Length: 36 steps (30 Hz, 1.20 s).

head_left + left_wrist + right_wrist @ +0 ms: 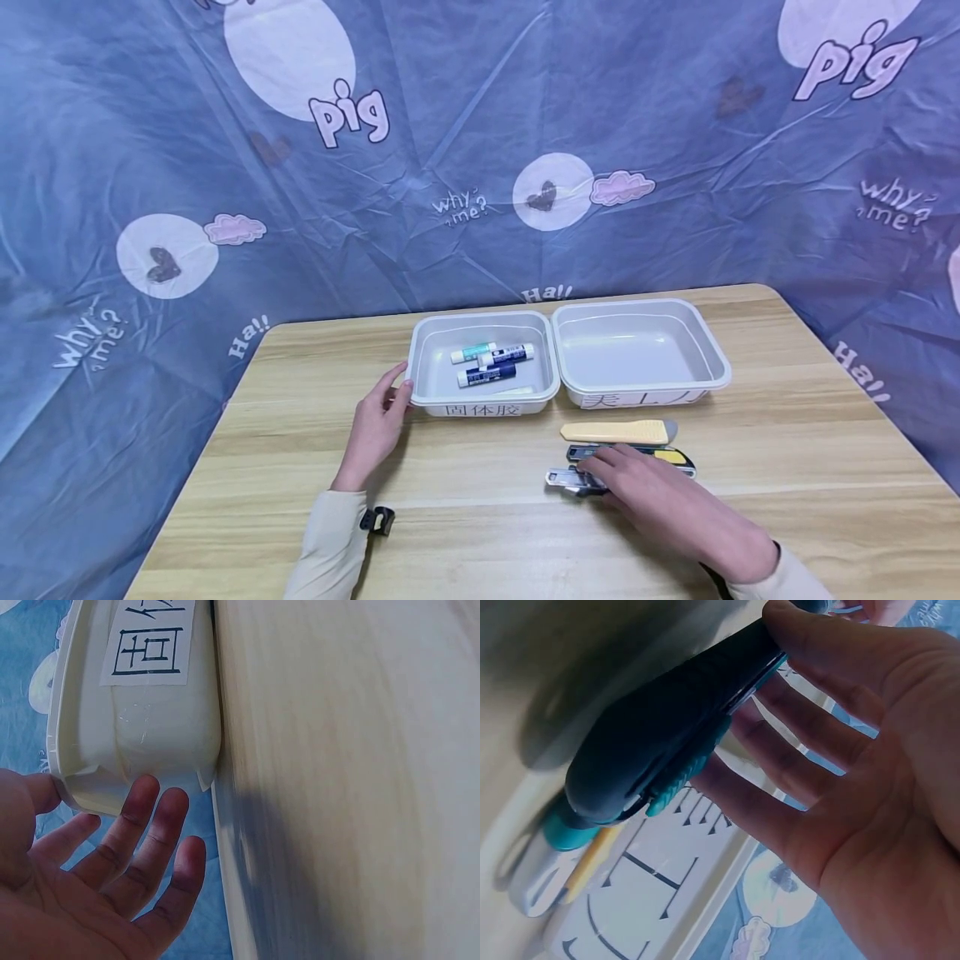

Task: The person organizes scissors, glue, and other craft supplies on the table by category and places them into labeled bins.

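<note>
My left hand [381, 425] touches the left end of a white plastic box [481, 407] with loosely spread fingers, the thumb at its rim. Inside that box lie a green-and-white glue stick [473, 352] and two dark blue ones [491, 374]. My right hand [660, 496] pinches a dark utility knife [630, 757] with a green slider, thumb on one side and fingers on the other. Its silver tip [561, 478] points left, low over the table. Just behind it are a black-and-yellow utility knife [675, 456], partly covered by the hand, and a pale yellow one [615, 431].
A second white box [720, 379] stands against the right side of the first, with nothing visible inside. Both bear paper labels with handwritten characters. The wooden table [480, 533] ends at a blue printed cloth [420, 250] behind the boxes.
</note>
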Each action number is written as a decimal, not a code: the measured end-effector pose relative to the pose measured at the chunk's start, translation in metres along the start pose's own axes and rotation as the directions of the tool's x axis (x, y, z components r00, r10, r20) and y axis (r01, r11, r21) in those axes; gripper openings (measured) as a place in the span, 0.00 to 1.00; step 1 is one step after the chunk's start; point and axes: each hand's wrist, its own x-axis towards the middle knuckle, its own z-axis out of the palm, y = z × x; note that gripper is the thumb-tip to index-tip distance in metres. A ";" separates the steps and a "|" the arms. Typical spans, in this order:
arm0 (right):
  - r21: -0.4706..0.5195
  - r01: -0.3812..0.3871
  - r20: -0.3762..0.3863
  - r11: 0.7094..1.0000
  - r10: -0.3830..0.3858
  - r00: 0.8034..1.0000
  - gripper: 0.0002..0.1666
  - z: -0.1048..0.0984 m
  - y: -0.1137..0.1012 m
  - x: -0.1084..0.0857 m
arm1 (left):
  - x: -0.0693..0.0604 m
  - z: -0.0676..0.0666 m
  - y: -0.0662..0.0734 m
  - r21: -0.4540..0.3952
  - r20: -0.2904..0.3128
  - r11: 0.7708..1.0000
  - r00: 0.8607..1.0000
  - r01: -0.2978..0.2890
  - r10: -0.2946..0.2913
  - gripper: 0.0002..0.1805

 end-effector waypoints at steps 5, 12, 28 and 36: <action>-0.024 0.033 -0.029 0.999 -0.033 0.999 0.25 -0.002 0.000 0.005 | 0.000 0.000 -0.001 -0.002 -0.002 1.000 1.000 0.002 -0.002 0.24; -0.035 0.051 -0.044 0.998 -0.052 0.998 0.23 -0.006 -0.002 0.011 | 0.001 0.000 -0.001 0.000 -0.001 1.000 1.000 0.000 0.000 0.24; -0.047 0.050 -0.086 0.998 -0.054 0.995 0.22 -0.015 -0.006 0.019 | 0.000 0.000 0.000 0.000 -0.002 1.000 1.000 0.004 -0.004 0.24; -0.060 0.069 -0.091 0.996 -0.074 0.993 0.24 -0.022 -0.005 0.024 | 0.000 -0.001 0.000 -0.003 -0.005 1.000 1.000 0.000 0.000 0.24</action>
